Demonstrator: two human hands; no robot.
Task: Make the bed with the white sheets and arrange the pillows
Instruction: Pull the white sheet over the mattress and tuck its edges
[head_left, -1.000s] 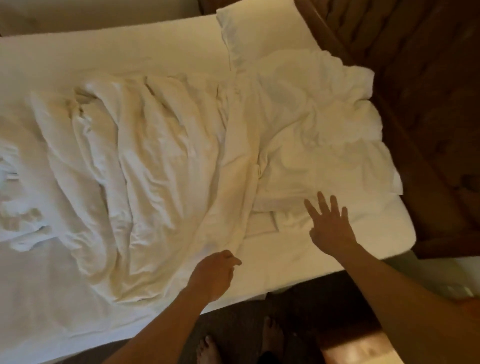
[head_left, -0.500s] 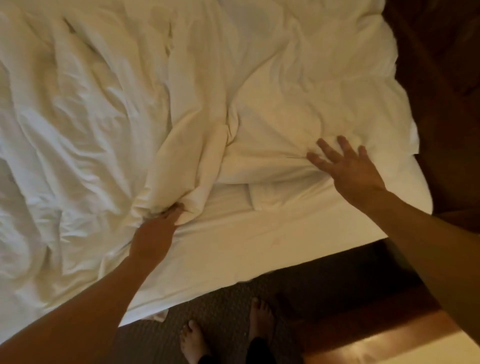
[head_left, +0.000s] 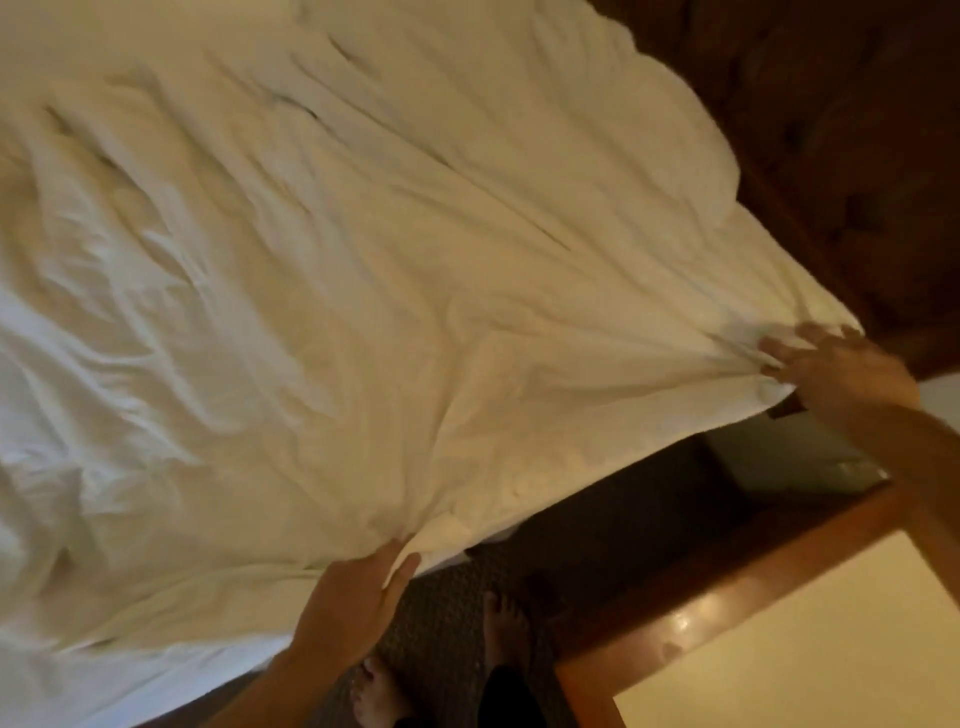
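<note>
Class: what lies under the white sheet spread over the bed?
Only a paler strip of the bed shows beneath the white sheet at its near edge. Everything else under it is covered.

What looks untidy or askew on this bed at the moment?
The wrinkled white bed sheet is not smooth: long creases fan out from the grip of the right hand at its corner by the dark brown headboard, and from the left hand at the near edge.
</note>
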